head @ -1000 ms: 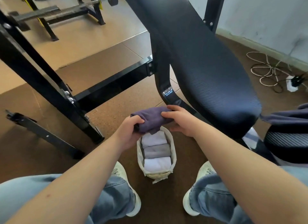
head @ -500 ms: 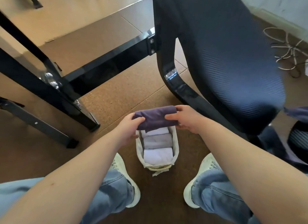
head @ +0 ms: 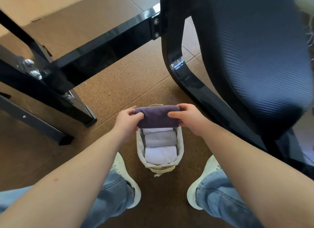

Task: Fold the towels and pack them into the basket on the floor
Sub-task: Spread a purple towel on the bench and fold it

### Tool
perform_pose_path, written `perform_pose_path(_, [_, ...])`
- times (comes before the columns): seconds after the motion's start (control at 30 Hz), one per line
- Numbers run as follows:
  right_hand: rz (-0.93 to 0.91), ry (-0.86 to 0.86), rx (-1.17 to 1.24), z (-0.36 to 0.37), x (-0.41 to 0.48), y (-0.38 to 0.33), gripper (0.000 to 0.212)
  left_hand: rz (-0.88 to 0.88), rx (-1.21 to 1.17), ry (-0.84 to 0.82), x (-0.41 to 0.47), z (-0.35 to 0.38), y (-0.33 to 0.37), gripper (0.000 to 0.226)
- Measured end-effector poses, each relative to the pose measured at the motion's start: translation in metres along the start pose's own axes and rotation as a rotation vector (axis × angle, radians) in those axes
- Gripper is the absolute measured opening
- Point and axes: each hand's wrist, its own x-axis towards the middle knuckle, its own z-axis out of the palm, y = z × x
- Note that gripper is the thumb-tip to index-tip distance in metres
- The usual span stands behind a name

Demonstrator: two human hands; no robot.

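Note:
A folded purple towel [head: 157,116] hangs over the far end of a small pale fabric basket [head: 180,143] that stands on the brown floor between my feet. My left hand [head: 128,120] grips the towel's left end and my right hand [head: 186,118] grips its right end. Inside the basket lie three folded towels in a row: a white towel [head: 158,130] farthest from me and partly under the purple one, a grey towel [head: 159,139] in the middle, and a white towel [head: 160,154] nearest me.
A padded black bench [head: 251,58] slopes down at the right, close above my right arm. Its glossy black frame [head: 102,46] and legs [head: 39,126] cross the floor at the left. My two pale shoes [head: 125,176] flank the basket.
Both hands have brought the purple towel lower and squarely over the basket's far end, and it now looks flatter and neater. The view has tilted further down.

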Motion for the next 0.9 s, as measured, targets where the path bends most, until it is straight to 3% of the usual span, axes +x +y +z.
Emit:
perform_pose_path(0.23, [-0.044,0.029,0.068,0.0,0.011,0.022,0.026,-0.062,-0.273,-0.04,0.012,0.006,-0.012,0.026])
perform_pose_path(0.63, [0.151,-0.052,0.226,-0.001,0.031,0.039,0.027,-0.251,-0.157,-0.143,0.03,0.018,-0.032,0.018])
perform_pose_path(0.9, [0.206,-0.051,0.404,0.011,0.042,0.054,0.028,-0.291,-0.311,-0.18,0.04,0.017,-0.051,0.028])
